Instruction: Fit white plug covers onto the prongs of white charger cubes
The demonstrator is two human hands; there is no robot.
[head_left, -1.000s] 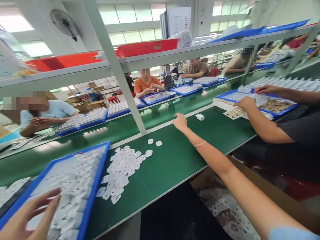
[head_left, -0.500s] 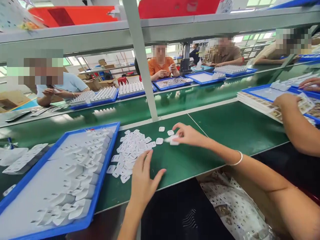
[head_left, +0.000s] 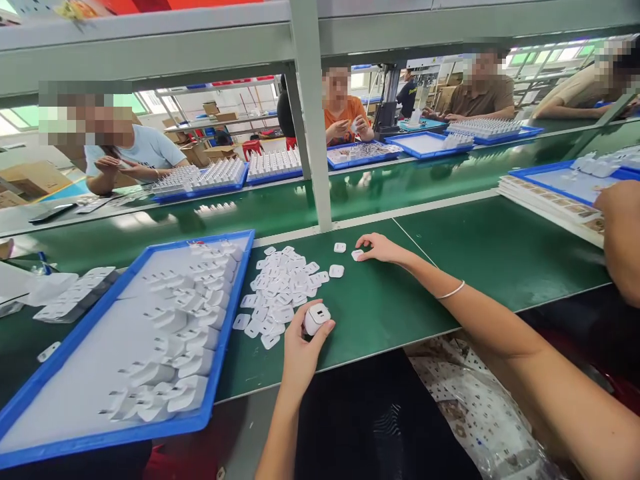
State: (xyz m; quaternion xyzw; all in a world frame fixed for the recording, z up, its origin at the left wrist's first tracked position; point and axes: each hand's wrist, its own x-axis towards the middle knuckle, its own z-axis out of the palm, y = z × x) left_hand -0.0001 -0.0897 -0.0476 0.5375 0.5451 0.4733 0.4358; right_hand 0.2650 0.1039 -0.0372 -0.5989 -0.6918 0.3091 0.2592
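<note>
My left hand grips a white charger housing between thumb and fingers, with a dark USB-type slot facing up. Farther out, my right hand has thumb and fingertips closed on a small white cover plate at the green table's surface. Two more loose plates lie close by, one of them a slotted plate. Left of these spreads a pile of white cover plates, just beyond my left hand.
A blue-rimmed tray at the left holds rows of white charger housings with prongs. A metal post rises from the table's far edge. Co-workers sit across the green belt; a co-worker's arm is at the right, beside stacked sheets.
The white charger housing has passed from my right hand to my left, which was open before. My right hand has reached to a loose cover plate. The view has shifted slightly.
</note>
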